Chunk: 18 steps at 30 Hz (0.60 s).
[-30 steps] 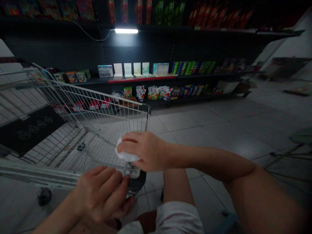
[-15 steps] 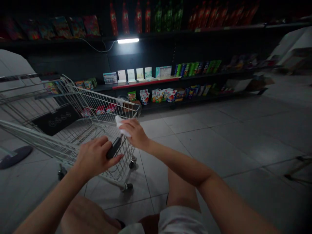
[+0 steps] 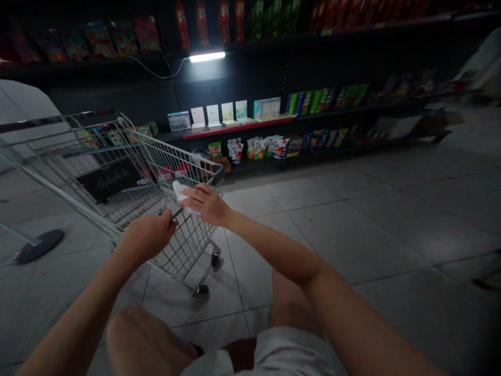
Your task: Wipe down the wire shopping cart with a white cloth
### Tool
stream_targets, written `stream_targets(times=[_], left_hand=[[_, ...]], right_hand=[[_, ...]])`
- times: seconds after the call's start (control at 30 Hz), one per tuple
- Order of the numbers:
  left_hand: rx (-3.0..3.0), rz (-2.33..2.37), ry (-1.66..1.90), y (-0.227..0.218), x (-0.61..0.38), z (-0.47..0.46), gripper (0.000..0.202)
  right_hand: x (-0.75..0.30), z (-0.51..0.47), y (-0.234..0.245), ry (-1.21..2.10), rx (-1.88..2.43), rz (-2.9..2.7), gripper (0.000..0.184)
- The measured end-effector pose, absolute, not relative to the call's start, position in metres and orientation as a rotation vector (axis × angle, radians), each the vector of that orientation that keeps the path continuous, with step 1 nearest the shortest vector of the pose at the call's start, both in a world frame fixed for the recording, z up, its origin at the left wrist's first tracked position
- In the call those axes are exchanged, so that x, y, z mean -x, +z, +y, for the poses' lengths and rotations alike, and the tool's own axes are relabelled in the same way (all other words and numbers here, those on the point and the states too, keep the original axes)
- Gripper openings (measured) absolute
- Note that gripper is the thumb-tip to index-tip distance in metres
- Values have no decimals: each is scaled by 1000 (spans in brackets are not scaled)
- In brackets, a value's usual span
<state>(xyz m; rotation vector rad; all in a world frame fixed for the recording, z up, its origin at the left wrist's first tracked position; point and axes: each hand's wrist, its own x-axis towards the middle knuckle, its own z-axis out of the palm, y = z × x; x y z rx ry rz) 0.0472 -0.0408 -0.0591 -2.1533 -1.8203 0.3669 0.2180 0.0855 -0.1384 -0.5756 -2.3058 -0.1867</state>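
A metal wire shopping cart [image 3: 182, 245] stands in front of me, slightly to the left. My left hand [image 3: 151, 235] is closed around the top rim of its near end, the fingers wrapped over the bar. A crumpled white cloth or tissue [image 3: 180, 191], which I cannot tell apart, is held in my right hand [image 3: 210, 205] against the same rim. That hand is to the right of the left one, close to the cart's dark corner piece [image 3: 219, 175]. Inside the cart I see a black panel [image 3: 113, 181] across the far part.
Dark shelves behind carry soft-drink bottles [image 3: 224, 21], upright white boxes [image 3: 212, 116] and snack bags [image 3: 277, 147]. A lit tube lamp [image 3: 207, 57] hangs under a shelf. On the tiled floor [image 3: 332, 230] at left stands a round dark post base [image 3: 41, 246]. My knees are below.
My right hand and the white cloth have moved left along the rim. The left hand has shifted left and its thumb has tucked in. The cart has turned slightly.
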Motion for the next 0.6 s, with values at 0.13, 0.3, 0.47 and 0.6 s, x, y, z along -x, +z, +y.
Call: stream_targets(times=[0.13,0.3,0.47,0.6], left_hand=[[2159,-1845,406,-58,-35,-48,43],[2187,-1818,383,-61,-19,-48,45],[2196,-1805,334,-63,-18,-39,47],[2191,-1814,350,-60,-22,-37,46]], right_hand=[[-254,129,-113,-112,955,-2043,38],[-277,184,-121,39,948,-2067,39],[-239,149,-196,233,1279,-1508,51],[-213,95,-269,378,1157,-1749,46]])
